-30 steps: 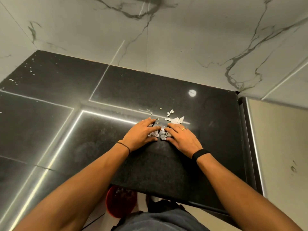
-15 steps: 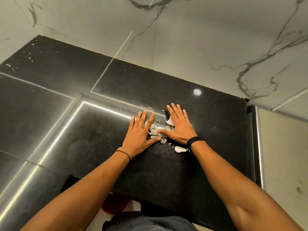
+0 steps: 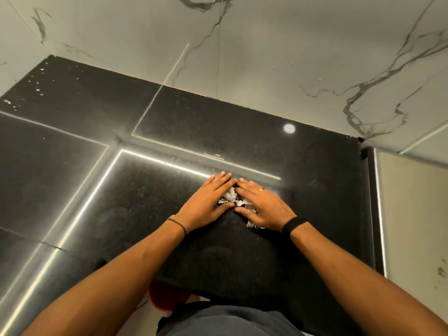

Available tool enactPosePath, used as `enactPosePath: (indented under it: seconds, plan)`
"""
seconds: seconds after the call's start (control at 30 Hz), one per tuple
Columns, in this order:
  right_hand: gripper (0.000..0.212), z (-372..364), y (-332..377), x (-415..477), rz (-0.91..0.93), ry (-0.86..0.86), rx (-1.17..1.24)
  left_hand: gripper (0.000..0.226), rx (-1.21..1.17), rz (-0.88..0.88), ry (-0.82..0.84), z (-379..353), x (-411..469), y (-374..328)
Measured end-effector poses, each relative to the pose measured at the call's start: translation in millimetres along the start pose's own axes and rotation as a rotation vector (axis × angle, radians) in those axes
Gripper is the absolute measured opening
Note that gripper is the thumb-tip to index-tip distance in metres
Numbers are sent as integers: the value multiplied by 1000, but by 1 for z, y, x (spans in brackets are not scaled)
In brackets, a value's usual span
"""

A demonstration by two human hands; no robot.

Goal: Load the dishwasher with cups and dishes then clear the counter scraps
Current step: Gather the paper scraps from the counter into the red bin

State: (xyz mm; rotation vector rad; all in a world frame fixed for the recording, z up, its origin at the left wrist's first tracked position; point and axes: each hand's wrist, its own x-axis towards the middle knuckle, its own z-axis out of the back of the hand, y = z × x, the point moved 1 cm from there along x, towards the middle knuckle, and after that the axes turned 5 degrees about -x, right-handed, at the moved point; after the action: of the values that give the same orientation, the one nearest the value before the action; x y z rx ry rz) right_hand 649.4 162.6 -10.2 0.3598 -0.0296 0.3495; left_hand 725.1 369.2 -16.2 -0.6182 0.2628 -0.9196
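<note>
Table (image 3: 218, 122): glossy black stone.
Scraps (image 3: 230, 196): pale heap between the hands.
Left hand (image 3: 208, 202): flat, fingers straight.
Right hand (image 3: 264, 206): flat, fingers straight, partly covering scraps.

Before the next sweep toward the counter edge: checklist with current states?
1. Flat contact of left hand and right hand on the black speckled stone counter, fingertips meeting beyond the pile: ok.
2. Pen around the pale torn scraps, closed by both hands: ok.
3. Nothing outside the pen: not ok, stray pieces poke out by the right hand's heel.
4. Counter between pile and near edge free of objects: ok.
5. Position of the red round container below the edge, under the pile's line: cannot tell, mostly hidden, seemingly off to the left.
6. Rest of counter clean: not ok, white specks at far left.
</note>
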Motion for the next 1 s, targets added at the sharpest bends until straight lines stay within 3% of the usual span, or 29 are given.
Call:
enactPosePath:
  seconds: [0.17, 0.27, 0.37, 0.57, 0.67, 0.83, 0.9, 1.0]
  plan:
    - [88, 19, 2, -34, -307, -68, -6, 82, -49, 0, -38, 21, -15, -2]
    - [111, 9, 23, -68, -542, -17, 0, 103, 131, 41, -4, 27, -42, 9]
    - [122, -3, 43, -71, -623, -30, -30, 112, 251, 107, 33, 20, -54, 17]
    - [108, -12, 36, -21, -413, 6, -83, 109, 207, 15, 137, 19, -23, 14]
    - [92, -11, 24, -9, -290, 89, -135, 98, 233, -42, 202, 20, -8, 14]
    - [55, 1, 16, -17, -155, 54, -100, 76, 182, -123, 200, 20, -6, 11]
    - [52, 4, 14, -20, -148, 28, -56, 64, 163, -149, 157, 24, -10, 8]
    - [60, 11, 21, -19, -220, -20, 71, 72, 114, -84, 116, 34, -14, 2]
